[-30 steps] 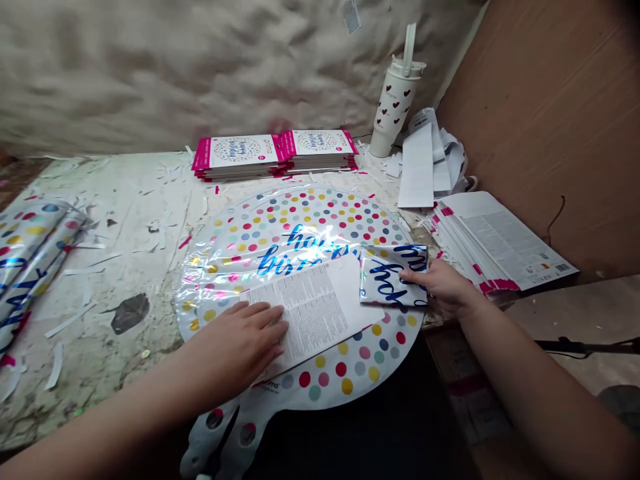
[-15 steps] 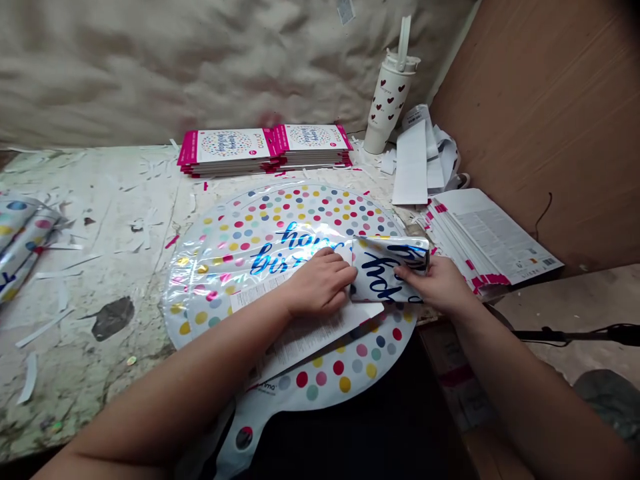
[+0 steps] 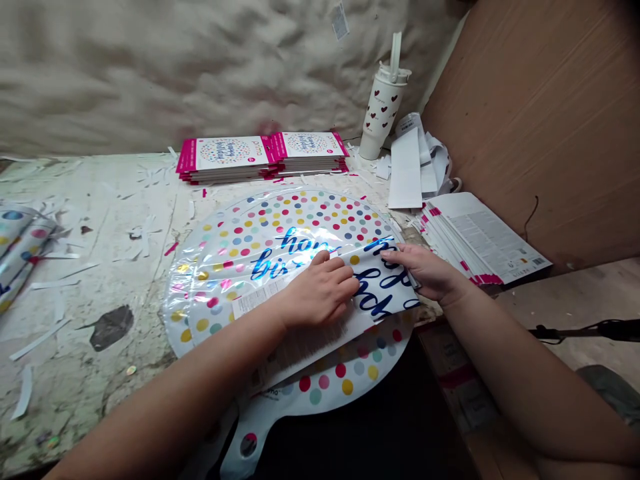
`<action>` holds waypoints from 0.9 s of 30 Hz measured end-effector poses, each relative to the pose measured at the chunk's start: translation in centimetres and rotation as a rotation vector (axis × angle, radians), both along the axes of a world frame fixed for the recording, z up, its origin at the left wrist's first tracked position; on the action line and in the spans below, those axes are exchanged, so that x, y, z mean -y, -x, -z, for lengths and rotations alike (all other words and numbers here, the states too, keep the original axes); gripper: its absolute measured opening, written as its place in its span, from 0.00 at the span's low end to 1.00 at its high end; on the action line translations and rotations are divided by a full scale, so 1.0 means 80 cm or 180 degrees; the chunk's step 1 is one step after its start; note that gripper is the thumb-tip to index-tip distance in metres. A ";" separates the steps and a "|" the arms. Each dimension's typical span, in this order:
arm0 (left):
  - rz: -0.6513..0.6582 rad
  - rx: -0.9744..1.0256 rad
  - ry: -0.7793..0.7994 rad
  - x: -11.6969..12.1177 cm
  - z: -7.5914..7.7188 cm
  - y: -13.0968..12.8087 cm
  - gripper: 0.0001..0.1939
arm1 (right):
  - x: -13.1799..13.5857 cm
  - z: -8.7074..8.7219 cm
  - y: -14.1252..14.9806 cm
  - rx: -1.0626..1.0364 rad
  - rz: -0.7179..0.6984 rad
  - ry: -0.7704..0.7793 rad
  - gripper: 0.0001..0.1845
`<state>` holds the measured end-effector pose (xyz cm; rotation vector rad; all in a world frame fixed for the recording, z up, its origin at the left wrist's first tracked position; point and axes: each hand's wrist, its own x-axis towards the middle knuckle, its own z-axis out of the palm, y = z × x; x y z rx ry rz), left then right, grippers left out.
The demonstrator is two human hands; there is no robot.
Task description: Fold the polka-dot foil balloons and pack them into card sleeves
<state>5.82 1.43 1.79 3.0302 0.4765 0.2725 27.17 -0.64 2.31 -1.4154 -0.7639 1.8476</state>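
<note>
Head view, polka-dot foil balloon (image 3: 280, 233), folded blue-lettered flap (image 3: 383, 287), printed leaflet (image 3: 255, 301)

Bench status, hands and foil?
Left hand flat on folded white-and-blue foil balloon; right hand at its far edge. Foil lies over white printed leaflet on round polka-dot foil balloon. Pink-edged leaflet stack just past right hand.

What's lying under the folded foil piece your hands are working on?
The folded foil piece lies over a printed paper sheet, which rests on the dotted foil balloon. Your left hand covers part of the sheet; the area directly beneath the fold is hidden.
</note>
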 end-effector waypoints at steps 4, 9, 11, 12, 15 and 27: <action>-0.0017 -0.0089 0.0122 0.004 -0.010 -0.003 0.05 | -0.008 -0.007 0.011 0.0418 -0.0402 -0.0420 0.11; -0.0239 -0.0038 0.0119 0.014 -0.023 -0.001 0.04 | -0.031 -0.028 0.018 0.0866 -0.1056 -0.0640 0.14; -0.0354 0.0011 0.0074 0.020 -0.028 0.000 0.04 | -0.041 -0.039 0.021 0.1089 -0.1322 -0.0800 0.14; -0.0413 0.0025 0.0045 0.023 -0.030 0.001 0.04 | -0.046 -0.044 0.023 0.1183 -0.1487 -0.0906 0.14; -0.0589 -0.0024 -0.0053 0.028 -0.035 0.004 0.06 | -0.057 -0.055 0.035 0.1344 -0.1710 -0.1119 0.09; -0.1440 0.0209 -0.0216 0.029 -0.050 0.051 0.09 | -0.023 -0.064 0.059 0.1419 -0.0530 -0.2367 0.22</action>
